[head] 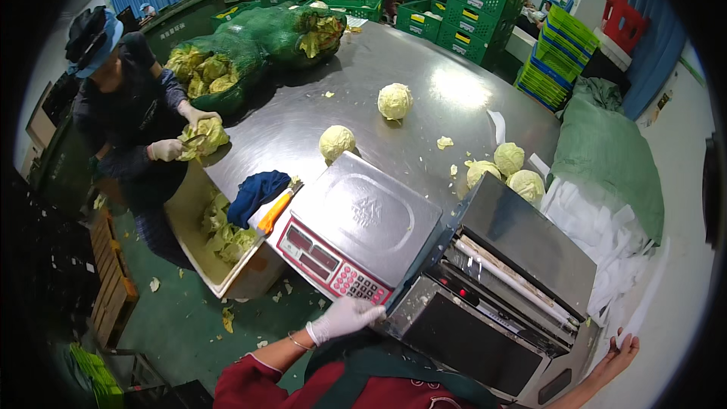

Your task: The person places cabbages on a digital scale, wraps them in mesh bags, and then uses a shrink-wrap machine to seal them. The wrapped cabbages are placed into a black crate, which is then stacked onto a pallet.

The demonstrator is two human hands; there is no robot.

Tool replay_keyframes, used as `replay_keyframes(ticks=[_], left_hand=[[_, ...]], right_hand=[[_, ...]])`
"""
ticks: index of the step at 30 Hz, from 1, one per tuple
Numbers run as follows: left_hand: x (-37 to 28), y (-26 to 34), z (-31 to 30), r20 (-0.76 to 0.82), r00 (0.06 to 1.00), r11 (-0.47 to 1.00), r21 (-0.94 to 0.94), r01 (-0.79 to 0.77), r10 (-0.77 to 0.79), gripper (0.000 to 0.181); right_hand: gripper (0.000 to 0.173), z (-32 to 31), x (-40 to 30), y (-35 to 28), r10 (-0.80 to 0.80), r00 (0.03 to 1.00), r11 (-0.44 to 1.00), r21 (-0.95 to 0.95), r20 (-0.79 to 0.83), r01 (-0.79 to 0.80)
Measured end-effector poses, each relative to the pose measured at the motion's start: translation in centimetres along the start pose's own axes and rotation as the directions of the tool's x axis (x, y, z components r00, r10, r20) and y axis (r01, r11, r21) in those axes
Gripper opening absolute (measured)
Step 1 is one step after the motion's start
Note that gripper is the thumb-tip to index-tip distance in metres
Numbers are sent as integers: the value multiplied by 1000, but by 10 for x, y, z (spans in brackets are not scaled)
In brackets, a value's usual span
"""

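Observation:
My left hand (345,319), in a pale glove, is at the front edge of a digital weighing scale (368,207), near its keypad. Its fingers are partly hidden, so whether it grips anything is unclear. Far to the right, my bare right hand (623,350) has a thin white strip (648,302) between its fingers. Between my hands stands a film wrapping machine (474,332) with a roll of clear film (514,281) and a red light. Behind it lie three trimmed cabbages (509,158), close together. One cabbage (337,142) rests behind the scale, another (395,101) farther back.
A co-worker (122,96) at left trims a cabbage (205,137) with a knife above a leaf bin (187,233). An orange-handled knife (275,213) and blue cloth (258,193) lie left of the scale. White strips (605,244) spill from a green sack (610,153). Net sacks (250,45) stand behind.

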State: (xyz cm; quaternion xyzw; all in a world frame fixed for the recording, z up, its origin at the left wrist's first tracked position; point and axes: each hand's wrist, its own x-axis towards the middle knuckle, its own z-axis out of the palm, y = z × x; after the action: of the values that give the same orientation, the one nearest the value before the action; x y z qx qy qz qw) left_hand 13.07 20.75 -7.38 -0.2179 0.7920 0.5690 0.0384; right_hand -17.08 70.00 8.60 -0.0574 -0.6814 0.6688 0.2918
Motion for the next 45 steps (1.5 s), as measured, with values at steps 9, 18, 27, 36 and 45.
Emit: replay_keyframes(ticks=[9,18,27,36,45], left_hand=[[245,29,-217,-510,835,944,-120,-308,208,41],[479,78,-249,-668,742,927,239,289,-59,114],[514,56,-231,-716,693,919,319,230,76,102],[378,67,-249,-274,880,913,-14,-407,388,95],[133,66,-186,-168,767,746,429,-509,619,98]], right_hand=[[25,56,-92,-34,-196,979,934,-294,50,202],[30,62,-165,-88,-154,979,787,-616,-134,40],[32,74,-181,-84,-115,978,755,-655,-174,-28],[25,52,-142,-33,-40,995,923,-386,-88,3],[18,53,-133,-21,65,998,998,-21,-1,-65]])
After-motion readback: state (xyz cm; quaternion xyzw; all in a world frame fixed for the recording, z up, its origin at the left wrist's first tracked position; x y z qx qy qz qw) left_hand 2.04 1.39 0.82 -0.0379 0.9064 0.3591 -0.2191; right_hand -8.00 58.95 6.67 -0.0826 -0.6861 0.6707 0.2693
